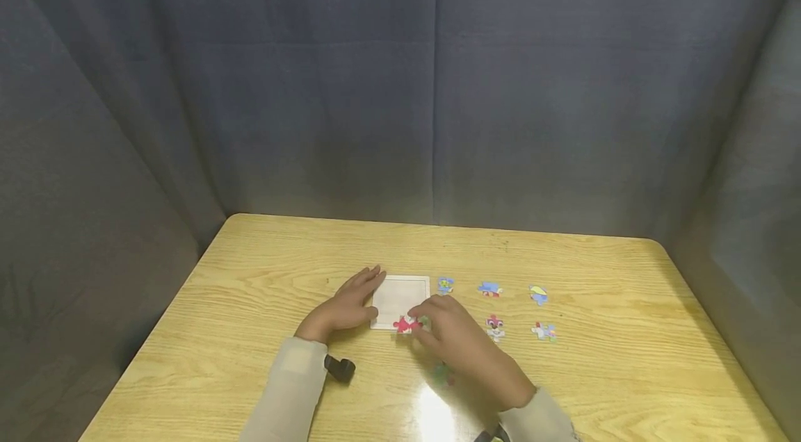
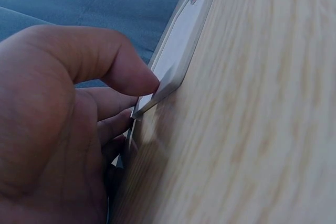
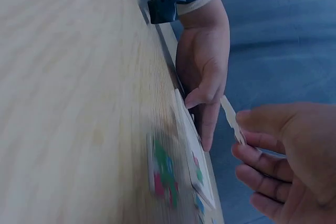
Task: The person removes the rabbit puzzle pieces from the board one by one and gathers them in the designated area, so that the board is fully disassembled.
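A pale square puzzle tray (image 1: 395, 297) lies on the wooden table. My left hand (image 1: 347, 304) rests at its left side, fingers extended along the edge. In the left wrist view the bent thumb (image 2: 134, 74) touches the tray's near corner. Between thumb and fingertips, my right hand (image 1: 462, 341) pinches a red and white puzzle piece (image 1: 405, 324) over the near edge of the tray. The right wrist view shows this piece edge-on (image 3: 232, 120), raised off the tray. A green and red puzzle piece (image 3: 198, 169) lies in the tray's near right corner.
Several loose puzzle pieces lie right of the tray, among them a blue one (image 1: 490, 288), a yellow-blue one (image 1: 538, 295), a dog-face one (image 1: 495, 328) and a white-blue one (image 1: 544, 331). A green piece (image 1: 443, 374) lies near the right forearm. Dark curtains (image 1: 325, 94) surround the table.
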Tool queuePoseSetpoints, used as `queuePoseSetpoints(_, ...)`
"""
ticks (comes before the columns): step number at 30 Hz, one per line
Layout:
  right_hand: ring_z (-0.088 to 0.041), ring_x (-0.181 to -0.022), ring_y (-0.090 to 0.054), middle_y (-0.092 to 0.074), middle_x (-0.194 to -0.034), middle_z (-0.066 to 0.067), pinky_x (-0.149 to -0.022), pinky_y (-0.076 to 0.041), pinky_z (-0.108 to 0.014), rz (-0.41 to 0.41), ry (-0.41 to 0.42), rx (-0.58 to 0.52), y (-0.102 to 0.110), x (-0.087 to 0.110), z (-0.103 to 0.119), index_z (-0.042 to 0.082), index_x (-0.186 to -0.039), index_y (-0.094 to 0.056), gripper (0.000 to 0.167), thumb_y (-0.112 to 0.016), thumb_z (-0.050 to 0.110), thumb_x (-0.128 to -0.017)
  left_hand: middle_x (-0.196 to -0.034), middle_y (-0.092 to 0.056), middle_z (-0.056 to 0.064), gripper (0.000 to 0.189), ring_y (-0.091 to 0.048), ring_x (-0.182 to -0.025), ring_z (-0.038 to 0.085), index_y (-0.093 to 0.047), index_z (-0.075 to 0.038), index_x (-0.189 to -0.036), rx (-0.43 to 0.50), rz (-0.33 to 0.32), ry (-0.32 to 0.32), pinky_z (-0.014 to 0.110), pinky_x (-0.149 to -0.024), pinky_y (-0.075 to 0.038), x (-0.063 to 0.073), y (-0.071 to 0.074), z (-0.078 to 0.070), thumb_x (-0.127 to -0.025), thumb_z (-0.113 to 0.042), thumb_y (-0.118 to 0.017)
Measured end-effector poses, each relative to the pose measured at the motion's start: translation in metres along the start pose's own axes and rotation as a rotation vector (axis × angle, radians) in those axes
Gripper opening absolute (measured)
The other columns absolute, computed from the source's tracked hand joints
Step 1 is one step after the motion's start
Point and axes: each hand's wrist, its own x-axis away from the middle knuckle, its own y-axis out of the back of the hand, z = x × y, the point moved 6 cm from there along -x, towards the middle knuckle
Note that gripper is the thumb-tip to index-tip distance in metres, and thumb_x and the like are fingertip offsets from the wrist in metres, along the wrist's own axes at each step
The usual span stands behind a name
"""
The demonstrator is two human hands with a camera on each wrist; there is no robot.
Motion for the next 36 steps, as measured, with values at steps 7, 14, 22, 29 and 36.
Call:
queuePoseSetpoints(7, -0.014, -0.109, -0.055, -0.064, -0.113, 0.007, -0.093, -0.050, -0.038, 0.080, -0.050, -0.093, 0.014, 0.038, -0.007, 0.013, -0.116, -0.068, 0.023, -0.061, 0.023, -0.096, -0.163, -0.009, 0.003, 0.077, -0.001, -0.149, 0.026, -0.021, -0.013, -0.156, -0.024, -0.005, -0.004, 0.060, -0.114, -0.008, -0.003, -0.001, 0.006, -0.086, -0.017, -0.053)
queuePoseSetpoints(14, -0.010, -0.102, -0.055, -0.064, -0.111, 0.008, -0.087, -0.052, -0.031, 0.118, -0.073, -0.068, 0.026, 0.068, -0.022, 0.011, -0.114, -0.068, 0.022, -0.061, 0.022, -0.096, -0.163, -0.009, 0.000, 0.079, 0.000, -0.149, 0.024, -0.021, -0.015, -0.156, -0.014, -0.010, 0.018, 0.060, -0.114, -0.006, -0.004, 0.002, 0.009, -0.085, -0.016, -0.054)
queuePoseSetpoints(22, -0.007, -0.094, -0.053, -0.061, -0.097, 0.014, -0.080, -0.051, -0.028, 0.122, -0.084, 0.084, 0.035, 0.098, -0.035, 0.014, -0.106, -0.071, 0.020, -0.069, 0.026, -0.091, -0.163, -0.010, 0.000, 0.078, 0.000, -0.149, 0.024, -0.023, -0.015, -0.156, 0.012, -0.009, 0.011, 0.061, -0.114, -0.006, -0.004, 0.000, 0.008, -0.084, -0.016, -0.054)
queuePoseSetpoints(29, -0.004, -0.088, -0.053, -0.063, -0.097, 0.011, -0.076, -0.052, -0.023, 0.047, 0.002, 0.167, 0.042, 0.112, -0.036, 0.015, -0.100, -0.072, 0.016, -0.074, 0.021, -0.086, -0.163, -0.010, -0.002, 0.079, 0.000, -0.149, 0.022, -0.022, -0.017, -0.156, 0.007, -0.012, 0.018, 0.060, -0.114, -0.008, -0.003, 0.002, 0.008, -0.084, -0.015, -0.055)
queuePoseSetpoints(36, -0.003, -0.083, -0.053, -0.063, -0.093, 0.012, -0.073, -0.050, -0.019, -0.028, 0.087, 0.181, 0.043, 0.118, -0.033, 0.016, -0.096, -0.071, 0.019, -0.079, 0.011, -0.079, -0.163, -0.011, 0.000, 0.078, -0.002, -0.149, 0.024, -0.022, -0.015, -0.156, -0.005, -0.011, 0.006, 0.060, -0.114, -0.009, -0.001, 0.003, 0.006, -0.084, -0.016, -0.054)
